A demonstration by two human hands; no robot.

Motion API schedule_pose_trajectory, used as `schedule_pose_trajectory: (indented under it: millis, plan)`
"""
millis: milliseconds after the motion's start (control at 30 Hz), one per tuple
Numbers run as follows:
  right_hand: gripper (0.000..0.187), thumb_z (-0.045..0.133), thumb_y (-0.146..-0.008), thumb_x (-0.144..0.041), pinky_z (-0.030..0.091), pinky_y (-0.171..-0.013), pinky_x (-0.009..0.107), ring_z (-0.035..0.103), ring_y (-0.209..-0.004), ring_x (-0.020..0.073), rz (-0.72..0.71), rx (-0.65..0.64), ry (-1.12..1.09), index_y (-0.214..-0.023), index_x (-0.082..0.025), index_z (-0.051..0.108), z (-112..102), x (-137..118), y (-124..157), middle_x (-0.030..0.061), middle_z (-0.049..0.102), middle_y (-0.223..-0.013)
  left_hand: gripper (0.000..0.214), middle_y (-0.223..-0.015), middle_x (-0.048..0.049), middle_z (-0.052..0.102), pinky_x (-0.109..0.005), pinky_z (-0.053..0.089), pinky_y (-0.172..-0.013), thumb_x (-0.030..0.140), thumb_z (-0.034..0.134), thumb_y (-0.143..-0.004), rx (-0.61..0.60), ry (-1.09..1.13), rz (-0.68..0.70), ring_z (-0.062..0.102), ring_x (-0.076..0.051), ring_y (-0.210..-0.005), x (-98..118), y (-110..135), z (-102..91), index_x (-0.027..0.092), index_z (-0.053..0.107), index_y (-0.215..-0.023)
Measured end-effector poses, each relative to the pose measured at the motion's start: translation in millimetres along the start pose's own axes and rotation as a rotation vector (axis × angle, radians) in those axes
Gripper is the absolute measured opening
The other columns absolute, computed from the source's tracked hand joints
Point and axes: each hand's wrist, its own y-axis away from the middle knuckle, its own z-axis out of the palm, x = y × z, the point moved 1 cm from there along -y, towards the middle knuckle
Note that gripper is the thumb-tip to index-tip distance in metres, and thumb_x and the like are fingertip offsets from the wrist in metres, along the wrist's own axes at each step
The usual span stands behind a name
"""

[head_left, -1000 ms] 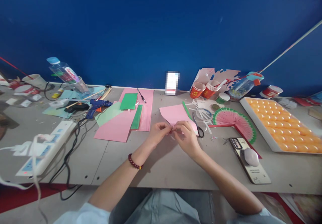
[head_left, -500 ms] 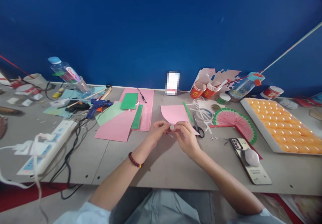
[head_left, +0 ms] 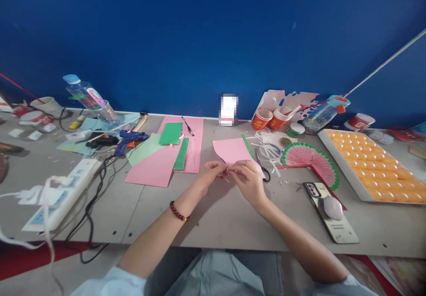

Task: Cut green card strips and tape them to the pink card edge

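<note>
My left hand (head_left: 214, 171) and my right hand (head_left: 246, 176) meet over the middle of the table, fingertips pinched together. Between them is a small pale thing (head_left: 227, 169), mostly covered by the fingers and too small to name. A pink paper sheet (head_left: 233, 148) lies just behind and partly under my right hand, its near edge curving up. Whether the fingers also grip this sheet I cannot tell. Scissors (head_left: 265, 171) with dark handles stick out beside the sheet's right corner. A narrow green paper strip (head_left: 248, 145) runs along its right edge.
On the left are pink paper (head_left: 153, 167), green paper (head_left: 171, 134), a glue gun (head_left: 129, 140) and a power strip (head_left: 65, 194). To the right lie a pink-green paper fan (head_left: 306, 156), white strips (head_left: 271, 151), a phone (head_left: 346, 229) and a tray of orange balls (head_left: 376, 163).
My fingertips have closed further over the small pale thing, which shows less now. The pink sheet has shifted slightly to the right, up against the green strip, covering more of the scissors.
</note>
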Motion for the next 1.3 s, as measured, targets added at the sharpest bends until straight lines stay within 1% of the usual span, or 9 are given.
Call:
schedule_pose_trajectory:
  millis: [133, 400, 567, 733, 867, 933, 1067, 1200, 1300]
  plan:
    - [0.012, 0.056, -0.085, -0.016, 0.049, -0.074, 0.036, 0.057, -0.085, 0.0202, 0.0, -0.004, 0.009, -0.085, -0.025, 0.065, -1, -1, -1, 0.0047, 0.062, -0.087, 0.027, -0.051, 0.0018, 0.052, -0.023, 0.041, -0.056, 0.039, 0.072, -0.061, 0.002, -0.021, 0.019, 0.049, -0.01, -0.054, -1, 0, -0.4, 0.016, 0.061, -0.052]
    - [0.015, 0.048, -0.087, -0.013, 0.046, -0.079, 0.037, 0.055, -0.092, 0.021, -0.015, -0.073, -0.014, -0.089, -0.023, 0.059, -1, -2, -1, 0.0067, 0.059, -0.094, 0.03, -0.052, 0.0024, 0.051, -0.022, 0.039, -0.056, 0.042, 0.071, -0.065, -0.003, -0.086, 0.08, 0.048, -0.01, -0.055, -7, -2, -2.6, 0.017, 0.06, -0.053]
    - [0.015, 0.045, -0.089, -0.013, 0.045, -0.081, 0.037, 0.054, -0.094, 0.0213, -0.027, -0.088, -0.02, -0.088, -0.022, 0.056, 0, -1, 0, 0.0073, 0.058, -0.096, 0.026, -0.054, 0.0018, 0.054, -0.021, 0.038, -0.053, 0.038, 0.069, -0.066, 0.022, -0.084, 0.088, 0.048, -0.009, -0.052, -3, -4, -3.6, 0.017, 0.06, -0.054]
    - [0.013, 0.044, -0.09, -0.014, 0.046, -0.081, 0.038, 0.055, -0.096, 0.0212, -0.032, -0.124, -0.074, -0.086, -0.022, 0.054, 1, 0, 1, 0.0078, 0.059, -0.096, 0.016, -0.047, 0.0029, 0.051, -0.021, 0.025, -0.039, 0.029, 0.061, -0.067, 0.132, -0.2, 0.058, 0.038, -0.007, -0.039, 4, -10, -17.8, 0.017, 0.06, -0.058]
    - [0.01, 0.041, -0.093, -0.019, 0.048, -0.078, 0.036, 0.059, -0.091, 0.019, 0.029, -0.139, -0.268, -0.089, -0.023, 0.049, -1, 3, 1, 0.0065, 0.062, -0.092, 0.015, -0.048, 0.0017, 0.053, -0.02, 0.024, -0.037, 0.028, 0.061, -0.065, 0.126, -0.212, 0.07, 0.045, -0.008, -0.041, 8, -14, -31.3, 0.017, 0.058, -0.056]
    - [0.008, 0.04, -0.095, -0.022, 0.049, -0.076, 0.034, 0.061, -0.086, 0.0175, 0.088, -0.077, -0.397, -0.09, -0.024, 0.046, -7, 7, -3, 0.0048, 0.064, -0.088, 0.015, -0.05, 0.001, 0.055, -0.02, 0.026, -0.038, 0.028, 0.062, -0.066, 0.107, -0.194, 0.082, 0.047, -0.008, -0.042, 10, -15, -35.0, 0.017, 0.057, -0.056]
    - [0.009, 0.049, -0.093, -0.03, 0.048, -0.076, 0.035, 0.061, -0.079, 0.0168, 0.194, 0.157, -0.568, -0.087, -0.024, 0.047, -31, 19, -19, 0.001, 0.061, -0.076, 0.017, -0.05, 0.0005, 0.057, -0.019, 0.033, -0.04, 0.027, 0.061, -0.068, 0.077, -0.174, 0.095, 0.048, -0.007, -0.041, 9, -17, -35.7, 0.017, 0.055, -0.056]
    - [0.018, 0.06, -0.086, -0.036, 0.048, -0.068, 0.032, 0.059, -0.069, 0.0144, 0.288, 0.392, -0.707, -0.084, -0.024, 0.047, -69, 37, -37, -0.0026, 0.052, -0.072, 0.014, -0.052, -0.0003, 0.057, -0.02, 0.036, -0.039, 0.026, 0.062, -0.067, 0.066, -0.149, 0.059, 0.051, -0.009, -0.043, 1, -22, -34.1, 0.016, 0.056, -0.059]
    - [0.016, 0.064, -0.083, -0.029, 0.046, -0.064, 0.032, 0.059, -0.067, 0.0125, 0.286, 0.52, -0.718, -0.08, -0.024, 0.05, -104, 51, -44, -0.0024, 0.051, -0.071, 0.014, -0.054, -0.0008, 0.058, -0.02, 0.04, -0.039, 0.026, 0.062, -0.066, 0.087, -0.131, 0.043, 0.054, -0.01, -0.045, -2, -24, -33.4, 0.016, 0.056, -0.06]
